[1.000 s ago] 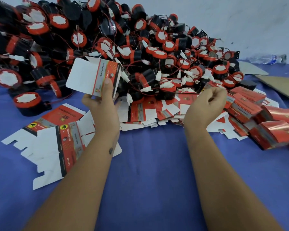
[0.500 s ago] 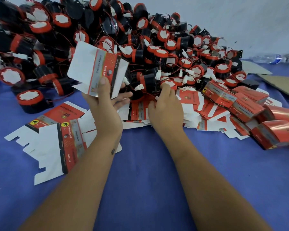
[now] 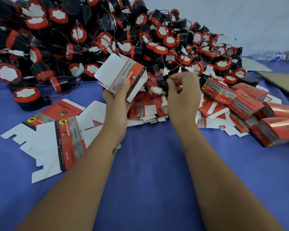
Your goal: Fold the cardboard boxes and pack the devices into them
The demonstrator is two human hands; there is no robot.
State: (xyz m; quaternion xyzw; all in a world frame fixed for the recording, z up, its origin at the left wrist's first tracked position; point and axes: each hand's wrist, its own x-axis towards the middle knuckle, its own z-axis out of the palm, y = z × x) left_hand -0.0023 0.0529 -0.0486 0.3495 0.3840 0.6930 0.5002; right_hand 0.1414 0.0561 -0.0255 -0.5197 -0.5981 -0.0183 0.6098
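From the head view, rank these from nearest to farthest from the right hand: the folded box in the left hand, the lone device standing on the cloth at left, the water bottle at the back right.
From the right hand:
1. Folded box, just to its left, held by the left hand.
2. Water bottle, far back right, by the wall.
3. Lone device, far left on the cloth; nearly as far as the bottle, so 2 and 3 are close.

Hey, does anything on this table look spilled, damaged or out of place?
A clear plastic bottle lies on its side at the far right edge, away from the work. Otherwise the devices and flat box blanks are just heaped loosely.
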